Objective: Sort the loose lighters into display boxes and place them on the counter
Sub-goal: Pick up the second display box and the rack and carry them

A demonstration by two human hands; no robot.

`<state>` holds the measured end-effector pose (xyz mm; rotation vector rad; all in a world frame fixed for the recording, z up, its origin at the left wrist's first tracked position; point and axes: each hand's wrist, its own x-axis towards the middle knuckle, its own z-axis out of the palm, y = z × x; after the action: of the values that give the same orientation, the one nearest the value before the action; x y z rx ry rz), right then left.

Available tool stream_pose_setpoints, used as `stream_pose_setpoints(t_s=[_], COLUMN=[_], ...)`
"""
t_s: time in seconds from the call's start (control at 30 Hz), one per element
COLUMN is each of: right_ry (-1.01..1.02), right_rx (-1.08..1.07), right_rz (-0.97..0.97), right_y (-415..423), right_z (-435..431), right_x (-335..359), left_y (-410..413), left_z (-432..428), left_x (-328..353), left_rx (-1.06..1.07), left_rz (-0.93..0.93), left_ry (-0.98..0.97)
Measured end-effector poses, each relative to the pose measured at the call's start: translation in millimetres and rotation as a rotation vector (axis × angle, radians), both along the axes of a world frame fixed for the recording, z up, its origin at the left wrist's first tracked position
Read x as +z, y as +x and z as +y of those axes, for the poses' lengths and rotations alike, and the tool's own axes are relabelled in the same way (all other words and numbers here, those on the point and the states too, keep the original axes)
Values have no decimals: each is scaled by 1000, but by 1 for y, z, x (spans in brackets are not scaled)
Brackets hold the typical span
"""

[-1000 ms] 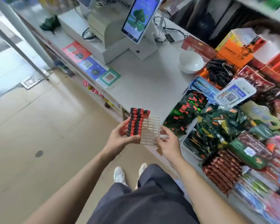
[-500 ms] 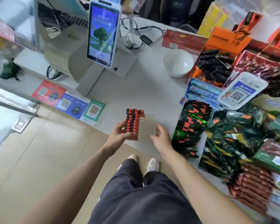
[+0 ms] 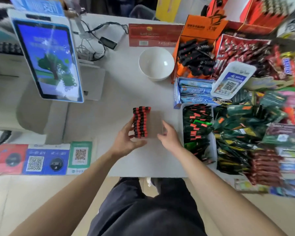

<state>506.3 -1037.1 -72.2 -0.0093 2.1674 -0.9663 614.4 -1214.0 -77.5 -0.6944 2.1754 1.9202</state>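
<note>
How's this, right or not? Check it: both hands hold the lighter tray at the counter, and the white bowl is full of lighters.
No: the head view shows the white bowl empty. The left hand and right hand do hold the lighter tray at the counter.

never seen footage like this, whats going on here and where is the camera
No machine here: these are a person's two bare hands, filmed by one wide-angle camera worn on their head, looking down. The left hand grips a clear display tray at the side where red-and-black lighters fill a few rows; the right hand holds its opposite edge. It is over a white counter. Also there: a white bowl, a payment screen, and an orange box of loose black lighters.
</note>
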Motion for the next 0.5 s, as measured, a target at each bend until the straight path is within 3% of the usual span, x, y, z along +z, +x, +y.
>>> stream_pose_setpoints(t_s=[0.17, 0.43, 0.5], right_ry=[7, 268, 381], right_rx=[118, 378, 428], right_rz=[68, 641, 670], right_y=[10, 6, 2], right_z=[5, 31, 34], right_x=[20, 54, 55], left_y=[-7, -38, -53], left_z=[6, 5, 0], left_x=[-1, 0, -1], left_rx=[72, 76, 69], left_rz=[81, 107, 119], left_ry=[-148, -174, -183])
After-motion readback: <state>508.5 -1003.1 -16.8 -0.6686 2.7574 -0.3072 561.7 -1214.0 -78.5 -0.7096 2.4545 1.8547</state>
